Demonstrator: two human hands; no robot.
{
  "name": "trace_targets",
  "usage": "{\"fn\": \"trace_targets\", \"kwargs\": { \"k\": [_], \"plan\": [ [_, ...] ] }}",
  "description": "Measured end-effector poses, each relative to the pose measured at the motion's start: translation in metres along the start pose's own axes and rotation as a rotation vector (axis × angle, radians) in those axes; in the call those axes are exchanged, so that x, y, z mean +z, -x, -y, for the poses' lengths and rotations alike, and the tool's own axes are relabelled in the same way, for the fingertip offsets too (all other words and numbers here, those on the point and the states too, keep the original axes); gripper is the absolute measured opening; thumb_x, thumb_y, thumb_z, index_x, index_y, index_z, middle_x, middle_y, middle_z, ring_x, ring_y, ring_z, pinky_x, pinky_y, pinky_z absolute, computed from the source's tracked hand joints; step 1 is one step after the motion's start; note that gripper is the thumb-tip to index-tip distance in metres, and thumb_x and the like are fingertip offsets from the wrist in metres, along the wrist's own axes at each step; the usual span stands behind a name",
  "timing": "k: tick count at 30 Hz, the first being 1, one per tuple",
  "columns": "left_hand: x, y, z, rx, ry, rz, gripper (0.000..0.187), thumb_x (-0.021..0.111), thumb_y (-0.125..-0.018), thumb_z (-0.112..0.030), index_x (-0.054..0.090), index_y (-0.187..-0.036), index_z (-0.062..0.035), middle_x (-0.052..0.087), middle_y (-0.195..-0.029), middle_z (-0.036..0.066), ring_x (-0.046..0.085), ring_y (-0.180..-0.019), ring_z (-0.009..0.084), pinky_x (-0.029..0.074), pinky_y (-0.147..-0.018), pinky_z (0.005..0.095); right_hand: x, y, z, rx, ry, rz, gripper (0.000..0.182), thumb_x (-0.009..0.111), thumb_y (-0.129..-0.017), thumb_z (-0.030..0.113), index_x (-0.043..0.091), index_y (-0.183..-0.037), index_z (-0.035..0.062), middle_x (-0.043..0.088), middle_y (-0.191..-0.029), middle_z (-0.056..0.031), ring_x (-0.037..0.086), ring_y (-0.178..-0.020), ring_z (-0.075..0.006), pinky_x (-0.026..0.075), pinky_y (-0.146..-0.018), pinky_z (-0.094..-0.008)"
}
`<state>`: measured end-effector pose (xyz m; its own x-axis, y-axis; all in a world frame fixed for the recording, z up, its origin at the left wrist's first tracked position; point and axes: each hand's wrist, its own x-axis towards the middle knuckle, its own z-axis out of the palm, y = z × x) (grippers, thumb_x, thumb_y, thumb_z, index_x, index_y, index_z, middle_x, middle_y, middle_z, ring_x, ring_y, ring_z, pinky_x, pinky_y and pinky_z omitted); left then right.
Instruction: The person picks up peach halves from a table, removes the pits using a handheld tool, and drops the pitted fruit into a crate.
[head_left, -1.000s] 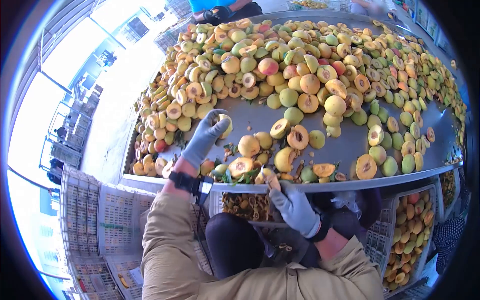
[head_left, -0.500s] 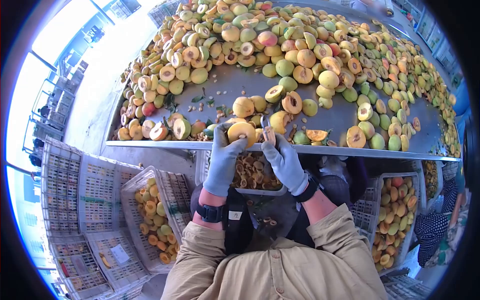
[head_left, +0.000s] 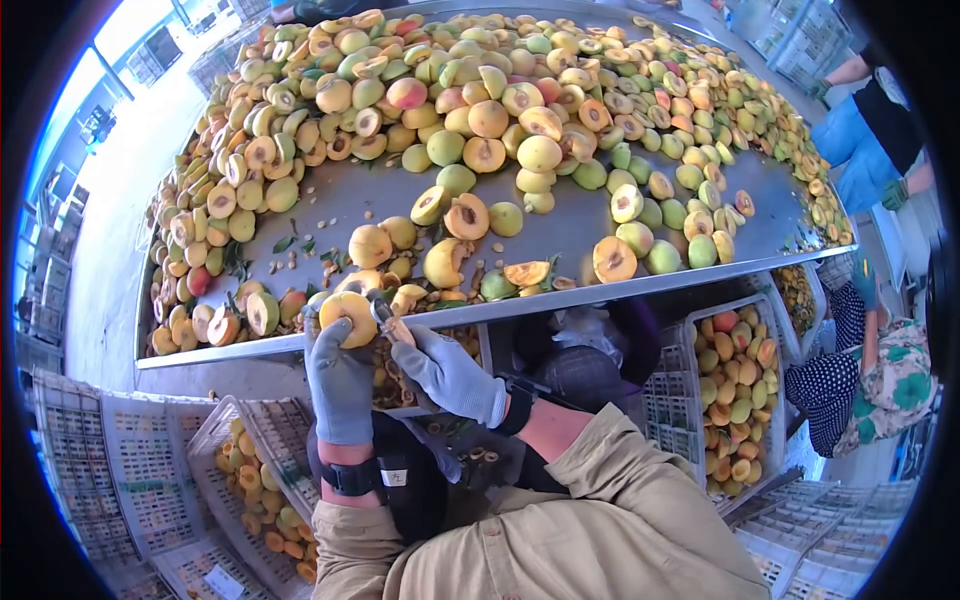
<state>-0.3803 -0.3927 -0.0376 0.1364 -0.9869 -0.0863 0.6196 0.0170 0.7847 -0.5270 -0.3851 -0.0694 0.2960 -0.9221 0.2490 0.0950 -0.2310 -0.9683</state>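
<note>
My left hand (head_left: 341, 385), in a grey-white glove, holds a yellow peach half (head_left: 346, 318) just in front of the table's near edge. My gloved right hand (head_left: 452, 378) is closed round a small pitting knife (head_left: 396, 327) with a pale handle and a curved metal end. The metal end is right beside the peach half. Behind the hands, whole and halved peaches (head_left: 468, 216) lie on the metal table (head_left: 330, 205), with loose pits and leaves among them. Below the hands, a crate with peach pieces is partly hidden.
The table's raised metal rim (head_left: 600, 293) runs across in front of me. Crates of peach halves stand to the left (head_left: 209, 440) and right (head_left: 688, 385). Stacked crates (head_left: 75, 450) are at far left. Other people (head_left: 850, 150) are at the right.
The view has turned to the right, so the table and crates appear farther left and tilted. Both hands keep hold of the peach half and the pitting knife.
</note>
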Motion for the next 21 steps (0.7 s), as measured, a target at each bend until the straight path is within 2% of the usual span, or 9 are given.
{"fn": "trace_targets", "kwargs": {
  "k": [3, 4, 6, 8, 11, 12, 13, 20, 21],
  "plan": [
    [0.005, -0.002, 0.01, 0.048, 0.02, -0.081, 0.033, 0.052, -0.088, -0.012, 0.046, -0.119, -0.0075, 0.054, -0.109, 0.012, 0.057, -0.1, 0.0236, 0.05, -0.085, 0.0365, -0.008, -0.006, -0.004, -0.12, 0.121, -0.028, 0.027, 0.049, -0.093, 0.019, 0.053, -0.108, -0.0026, 0.062, -0.087, -0.0197, 0.061, -0.082, -0.0348, 0.047, -0.07, -0.0358],
    [0.001, -0.004, 0.011, 0.051, 0.036, -0.102, 0.033, 0.052, -0.089, -0.014, 0.046, -0.12, -0.0081, 0.054, -0.11, 0.011, 0.057, -0.099, 0.0225, 0.05, -0.084, 0.0357, -0.009, -0.006, 0.001, -0.069, 0.086, -0.015, 0.024, 0.051, -0.092, 0.017, 0.053, -0.106, -0.0023, 0.062, -0.089, -0.0208, 0.061, -0.084, -0.0348, 0.047, -0.069, -0.0366],
    [0.002, -0.006, 0.011, 0.056, 0.059, -0.123, 0.036, 0.054, -0.091, -0.024, 0.046, -0.122, -0.0088, 0.055, -0.111, 0.01, 0.056, -0.098, 0.0202, 0.05, -0.082, 0.0343, -0.006, -0.005, 0.013, -0.238, 0.219, -0.051, 0.02, 0.052, -0.091, 0.016, 0.053, -0.1, -0.0012, 0.061, -0.082, -0.0204, 0.061, -0.077, -0.0356, 0.046, -0.063, -0.0393],
    [0.006, -0.004, 0.011, 0.021, 0.15, -0.115, 0.037, 0.052, -0.092, -0.032, 0.047, -0.12, -0.0085, 0.055, -0.108, 0.009, 0.057, -0.096, 0.0195, 0.05, -0.081, 0.0334, -0.001, 0.0, 0.008, -0.221, 0.328, -0.016, 0.019, 0.053, -0.09, 0.015, 0.052, -0.101, -0.0005, 0.06, -0.076, -0.0207, 0.06, -0.072, -0.0363, 0.046, -0.059, -0.0415],
    [0.015, 0.003, 0.005, 0.129, -0.218, -0.071, 0.049, 0.045, -0.091, -0.05, 0.047, -0.115, -0.0072, 0.056, -0.101, 0.01, 0.059, -0.09, 0.0204, 0.051, -0.079, 0.0323, 0.0, 0.001, 0.017, -0.061, 0.475, 0.08, 0.021, 0.055, -0.089, 0.019, 0.052, -0.099, 0.0005, 0.059, -0.071, -0.0208, 0.06, -0.068, -0.0378, 0.046, -0.056, -0.0426],
    [0.013, -0.001, 0.007, -0.004, 0.081, -0.08, 0.051, 0.043, -0.091, -0.052, 0.046, -0.115, -0.0069, 0.056, -0.101, 0.01, 0.059, -0.09, 0.0204, 0.051, -0.079, 0.0321, 0.0, 0.001, 0.017, -0.037, 0.522, 0.088, 0.022, 0.055, -0.088, 0.02, 0.051, -0.099, 0.0006, 0.059, -0.07, -0.021, 0.06, -0.067, -0.0377, 0.046, -0.056, -0.0426],
    [0.014, -0.001, 0.009, 0.008, 0.045, -0.09, 0.051, 0.042, -0.091, -0.052, 0.046, -0.115, -0.0069, 0.056, -0.1, 0.01, 0.059, -0.09, 0.0202, 0.051, -0.078, 0.032, 0.005, -0.001, 0.011, -0.135, 0.486, -0.015, 0.023, 0.056, -0.088, 0.023, 0.052, -0.093, 0.0009, 0.058, -0.067, -0.0208, 0.059, -0.065, -0.0378, 0.045, -0.055, -0.0425],
    [0.017, -0.003, 0.02, 0.1, -0.181, -0.143, 0.053, 0.038, -0.092, -0.055, 0.048, -0.112, -0.0064, 0.058, -0.095, 0.01, 0.059, -0.085, 0.0179, 0.051, -0.075, 0.0301, 0.006, -0.003, 0.003, -0.012, 0.544, 0.01, 0.024, 0.056, -0.088, 0.024, 0.052, -0.087, 0.0005, 0.058, -0.066, -0.022, 0.059, -0.064, -0.0382, 0.046, -0.055, -0.043],
    [0.016, -0.003, 0.021, 0.103, -0.215, -0.164, 0.053, 0.038, -0.092, -0.055, 0.048, -0.112, -0.0064, 0.058, -0.093, 0.009, 0.059, -0.083, 0.0176, 0.051, -0.074, 0.0294, 0.007, -0.004, 0.002, -0.006, 0.539, 0.033, 0.023, 0.055, -0.088, 0.021, 0.052, -0.092, -0.0008, 0.059, -0.069, -0.0224, 0.06, -0.066, -0.0385, 0.046, -0.056, -0.0428]
  ]
}}
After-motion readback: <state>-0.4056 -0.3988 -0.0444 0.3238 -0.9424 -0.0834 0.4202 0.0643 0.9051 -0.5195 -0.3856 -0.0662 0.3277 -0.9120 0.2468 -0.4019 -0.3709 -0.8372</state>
